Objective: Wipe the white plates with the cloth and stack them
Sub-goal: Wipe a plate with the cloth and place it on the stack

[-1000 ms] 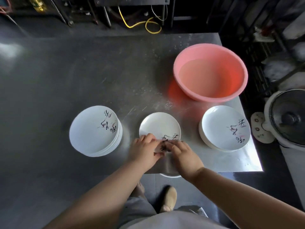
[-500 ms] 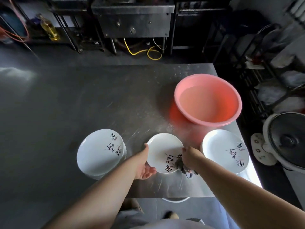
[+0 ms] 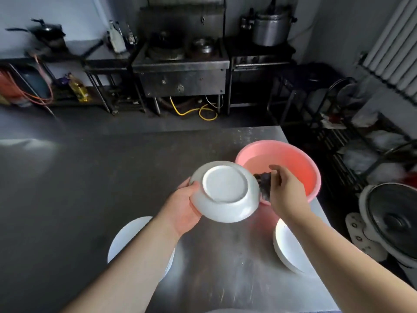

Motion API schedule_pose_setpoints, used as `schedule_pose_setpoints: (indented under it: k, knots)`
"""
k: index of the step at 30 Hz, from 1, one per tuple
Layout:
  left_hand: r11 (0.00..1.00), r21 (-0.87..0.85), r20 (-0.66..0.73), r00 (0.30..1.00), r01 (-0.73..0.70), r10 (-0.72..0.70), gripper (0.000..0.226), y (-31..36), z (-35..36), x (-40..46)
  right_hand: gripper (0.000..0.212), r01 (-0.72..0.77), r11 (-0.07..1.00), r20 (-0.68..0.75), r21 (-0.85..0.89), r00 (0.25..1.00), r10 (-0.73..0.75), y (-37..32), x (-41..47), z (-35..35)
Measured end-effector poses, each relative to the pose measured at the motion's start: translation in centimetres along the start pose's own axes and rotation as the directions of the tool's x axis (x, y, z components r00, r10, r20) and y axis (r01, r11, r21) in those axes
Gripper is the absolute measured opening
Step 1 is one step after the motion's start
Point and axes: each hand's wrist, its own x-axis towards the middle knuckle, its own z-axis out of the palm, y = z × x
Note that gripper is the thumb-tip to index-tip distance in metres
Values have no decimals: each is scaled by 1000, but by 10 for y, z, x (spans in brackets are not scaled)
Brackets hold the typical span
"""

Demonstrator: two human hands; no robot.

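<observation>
1. A white plate [image 3: 225,192] is held underside up above the tabletop [image 3: 90,188] by the left hand [image 3: 184,207], fingers curled on its rim.
2. A dark cloth [image 3: 264,184] is pinched in the right hand [image 3: 286,190] at the plate's right edge, before the pink basin [image 3: 300,161].
3. Two plate stacks [image 3: 126,236] [image 3: 291,249] sit near, left and right.

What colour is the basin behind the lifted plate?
Pink, with a more orange-red glow inside; the basin shows best in the head view, the only one.

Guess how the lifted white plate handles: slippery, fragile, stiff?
The plate is probably stiff and breakable: it looks like glazed ceramic. Likely slick, given the glossy surface and the damp-looking dark cloth in the right hand. The left hand carries it alone, so probably not heavy.
</observation>
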Motion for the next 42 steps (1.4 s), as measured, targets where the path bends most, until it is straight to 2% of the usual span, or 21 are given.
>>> schedule_pose_setpoints:
  k: [2, 4, 7, 9, 10, 12, 15, 17, 19, 21, 23, 26, 27, 31, 32, 34, 37, 38, 42]
  knots:
    - [998, 37, 52, 997, -56, 54, 41, 14, 6, -6, 36, 147, 986, -56, -84, 987, -152, -26, 8, -14]
    - [994, 49, 102, 990, -102, 97, 42, 22, 14, -13, 41, 345, 929, -44, -133, 934, -353, -54, 7, -20]
    - [984, 50, 187, 970, -168, 156, 43, 27, 34, -25, 43, 632, 758, 176, -159, 774, -608, -95, -8, -13]
    - [979, 9, 205, 958, -206, 200, 43, 31, 47, -31, 59, 741, 647, 356, -181, 662, -659, -109, -24, -8]
    - [974, -7, 203, 954, -225, 222, 43, 35, 52, -34, 70, 767, 609, 415, -201, 630, -657, -111, -32, -7]
    - [966, -30, 182, 948, -259, 260, 42, 45, 57, -38, 82, 821, 529, 454, -215, 564, -690, -104, -50, -8]
    - [955, -50, 166, 940, -293, 297, 41, 57, 57, -44, 87, 890, 403, 482, -214, 455, -749, -89, -67, -17]
    - [953, -32, 189, 935, -300, 301, 41, 54, 60, -51, 87, 884, 379, 482, -275, 468, -741, -95, -57, -25]
    - [953, -14, 230, 927, -302, 297, 44, 43, 68, -61, 87, 838, 418, 444, -350, 541, -714, -108, -42, -35]
    - [947, -32, 250, 915, -318, 316, 46, 35, 77, -68, 88, 814, 436, 414, -384, 574, -706, -115, -34, -43]
    - [935, -68, 215, 910, -349, 356, 45, 37, 82, -74, 90, 837, 414, 412, -357, 539, -735, -106, -44, -45]
    - [918, -106, 146, 907, -382, 394, 42, 41, 76, -82, 94, 898, 340, 457, -280, 436, -775, -79, -75, -47]
    - [919, -96, 146, 907, -383, 394, 42, 38, 74, -87, 93, 901, 331, 460, -280, 428, -778, -75, -77, -50]
    - [923, -39, 213, 900, -382, 381, 47, 18, 78, -104, 89, 837, 430, 415, -338, 543, -730, -100, -54, -65]
    - [918, -46, 220, 892, -395, 395, 47, 18, 80, -106, 89, 831, 434, 411, -349, 552, -726, -105, -52, -66]
    - [902, -66, 193, 881, -427, 432, 46, 24, 84, -110, 91, 844, 423, 405, -329, 531, -744, -103, -63, -62]
    - [885, -115, 132, 877, -450, 463, 45, 35, 83, -114, 92, 892, 375, 398, -252, 449, -800, -83, -90, -56]
    - [884, -123, 127, 877, -451, 464, 46, 35, 83, -116, 91, 895, 370, 389, -248, 442, -808, -82, -90, -57]
    - [897, -79, 205, 874, -435, 441, 49, 23, 87, -125, 84, 825, 504, 308, -256, 564, -766, -108, -63, -72]
